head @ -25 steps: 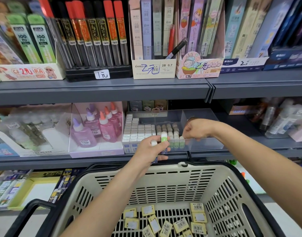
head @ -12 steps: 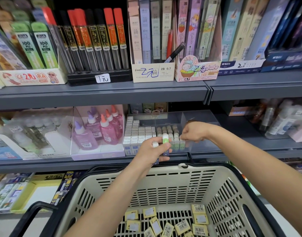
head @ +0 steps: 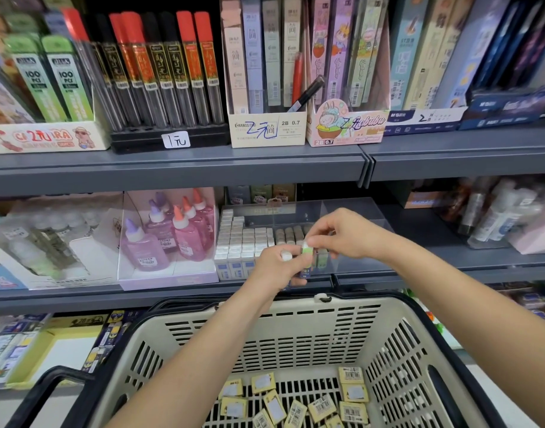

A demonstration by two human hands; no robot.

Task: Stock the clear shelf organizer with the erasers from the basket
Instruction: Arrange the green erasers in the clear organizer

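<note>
A clear shelf organizer (head: pixel 351 211) stands on the middle shelf, with rows of white erasers (head: pixel 240 239) filling its left part. My left hand (head: pixel 276 267) grips a small bunch of erasers just in front of the organizer. One of them, a green-sleeved eraser (head: pixel 306 250), sticks up, and my right hand (head: pixel 342 234) pinches its top. Below, a beige basket (head: pixel 296 329) with a black rim holds several flat yellow erasers (head: pixel 299 400) on its floor.
Pink and purple glue bottles (head: pixel 175 233) stand in a box left of the organizer. Pencil lead tubes and boxes line the upper shelf (head: pixel 203 168). More bottles (head: pixel 493 217) sit on the shelf to the right. The basket's black handle (head: pixel 58 381) lies at lower left.
My right hand has come back out of the organizer toward the left hand and now pinches the green eraser held there. The left hand has stayed in place.
</note>
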